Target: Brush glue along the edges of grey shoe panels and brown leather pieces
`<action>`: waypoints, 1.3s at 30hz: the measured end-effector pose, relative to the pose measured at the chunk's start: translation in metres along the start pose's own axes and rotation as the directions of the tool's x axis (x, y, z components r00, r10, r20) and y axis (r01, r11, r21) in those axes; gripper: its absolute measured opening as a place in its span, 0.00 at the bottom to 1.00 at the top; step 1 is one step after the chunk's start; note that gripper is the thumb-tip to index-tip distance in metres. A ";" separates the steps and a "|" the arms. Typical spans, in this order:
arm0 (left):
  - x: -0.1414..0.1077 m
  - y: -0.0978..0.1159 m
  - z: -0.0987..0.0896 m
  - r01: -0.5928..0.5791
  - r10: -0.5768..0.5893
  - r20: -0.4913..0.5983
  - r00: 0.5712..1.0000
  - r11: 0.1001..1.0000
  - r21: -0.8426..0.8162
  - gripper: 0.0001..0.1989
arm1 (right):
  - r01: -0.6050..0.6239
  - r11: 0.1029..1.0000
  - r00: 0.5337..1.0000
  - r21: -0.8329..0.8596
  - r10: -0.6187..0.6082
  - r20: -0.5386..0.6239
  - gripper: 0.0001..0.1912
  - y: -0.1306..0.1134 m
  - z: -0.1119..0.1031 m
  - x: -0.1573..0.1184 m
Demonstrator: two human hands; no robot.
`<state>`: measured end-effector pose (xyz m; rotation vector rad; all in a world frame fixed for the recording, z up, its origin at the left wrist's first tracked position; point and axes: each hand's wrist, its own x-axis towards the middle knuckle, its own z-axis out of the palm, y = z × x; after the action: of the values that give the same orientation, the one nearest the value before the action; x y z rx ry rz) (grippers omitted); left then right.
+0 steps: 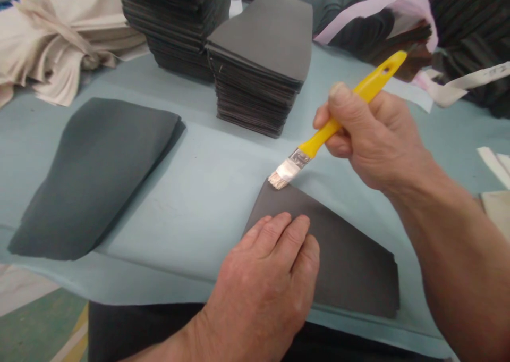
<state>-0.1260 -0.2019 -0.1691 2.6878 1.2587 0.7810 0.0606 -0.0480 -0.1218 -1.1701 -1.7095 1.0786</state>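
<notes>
My right hand (366,128) grips the yellow handle of a flat paintbrush (324,136), tilted down to the left. The bristles touch the far left corner of a dark grey cut panel (354,255) close to the table's front edge. Across the left part of that panel lies my left hand (271,271), palm down with its fingers stretched out, hiding what is beneath. To the left rests a small pile of similar dark pieces (99,165), its edges slightly fanned.
Behind the hands stand a stack of dark panels (258,80) and a taller dark stack (175,27). Beige cloth strips (67,38) lie back left. Dark bundles with a pink band (382,3) sit back right. A pale blue sheet (179,208) covers the table.
</notes>
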 end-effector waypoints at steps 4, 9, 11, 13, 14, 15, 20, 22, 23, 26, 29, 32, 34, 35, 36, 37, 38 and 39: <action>-0.001 -0.001 0.001 -0.011 0.011 -0.004 1.000 1.000 0.008 0.18 | -0.012 0.998 0.995 -0.054 0.017 0.096 0.28 -0.005 -0.009 0.004; -0.001 -0.002 0.001 -0.016 0.017 0.025 1.000 1.000 -0.018 0.18 | 0.014 1.000 0.999 0.012 -0.014 0.032 0.25 -0.010 -0.009 0.008; -0.001 -0.002 0.000 -0.010 0.011 0.029 1.000 1.000 -0.020 0.18 | 0.024 0.998 1.000 0.057 -0.024 0.005 0.24 -0.009 -0.003 0.010; -0.001 -0.002 0.000 -0.015 0.015 0.027 1.000 1.000 -0.020 0.18 | 0.018 0.997 0.999 0.077 -0.020 0.032 0.25 -0.008 0.003 0.011; -0.001 -0.002 0.000 -0.016 0.016 0.018 1.000 1.000 -0.021 0.17 | 0.015 0.997 0.998 0.074 -0.019 0.055 0.26 -0.008 0.005 0.012; -0.001 -0.002 0.000 -0.015 0.015 0.006 1.000 1.000 -0.020 0.16 | 0.016 0.998 0.997 0.060 -0.020 0.070 0.26 -0.007 0.005 0.012; -0.002 -0.001 0.001 0.000 -0.001 -0.032 0.999 1.000 -0.021 0.15 | 0.011 0.999 0.993 -0.041 -0.006 0.116 0.27 -0.010 -0.003 0.011; -0.002 -0.001 0.001 0.004 -0.004 -0.039 0.999 1.000 -0.015 0.15 | 0.007 1.000 0.996 -0.025 -0.005 0.093 0.26 -0.012 -0.004 0.012; -0.002 -0.001 0.001 0.006 -0.007 -0.038 0.999 1.000 -0.014 0.15 | 0.012 1.000 0.998 -0.007 -0.012 0.068 0.26 -0.012 -0.002 0.013; -0.002 -0.001 -0.001 0.015 -0.015 -0.021 1.000 1.000 -0.027 0.15 | 0.045 0.998 0.999 0.044 -0.046 0.015 0.25 -0.011 0.005 0.016; -0.001 -0.002 -0.003 0.023 -0.023 0.001 1.000 0.999 -0.043 0.15 | 0.065 0.998 0.996 0.014 -0.066 0.064 0.25 -0.008 0.008 0.016; -0.002 -0.002 -0.004 0.013 -0.012 0.012 1.000 0.999 -0.047 0.15 | 0.047 0.995 0.995 -0.090 -0.038 0.097 0.25 -0.010 0.003 0.013; -0.002 -0.002 -0.004 0.015 -0.015 0.005 1.000 0.999 -0.036 0.15 | 0.045 0.994 0.997 -0.102 -0.037 0.074 0.25 -0.014 0.001 0.011; -0.002 -0.002 -0.004 0.017 -0.017 0.000 1.000 0.999 -0.029 0.15 | 0.054 0.995 0.997 -0.083 -0.049 0.052 0.26 -0.016 0.002 0.010; -0.002 -0.002 -0.004 0.016 -0.016 -0.003 1.000 1.000 -0.022 0.16 | 0.064 0.996 0.998 -0.059 -0.063 0.027 0.26 -0.019 0.004 0.010; -0.001 -0.002 -0.004 0.015 -0.015 -0.003 1.000 1.000 -0.019 0.16 | 0.079 0.996 0.997 -0.036 -0.079 -0.001 0.27 -0.022 0.008 0.011; -0.001 -0.002 -0.004 0.013 -0.013 -0.001 1.000 1.000 -0.019 0.16 | 0.092 0.996 0.995 -0.017 -0.093 -0.028 0.28 -0.024 0.012 0.011; -0.001 -0.002 -0.004 0.011 -0.011 0.006 1.000 1.000 -0.020 0.16 | 0.103 0.995 0.993 -0.005 -0.104 -0.049 0.28 -0.025 0.016 0.012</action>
<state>-0.1296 -0.2019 -0.1661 2.6627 1.2566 0.7794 0.0352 -0.0452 -0.1017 -1.0881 -1.7146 0.9777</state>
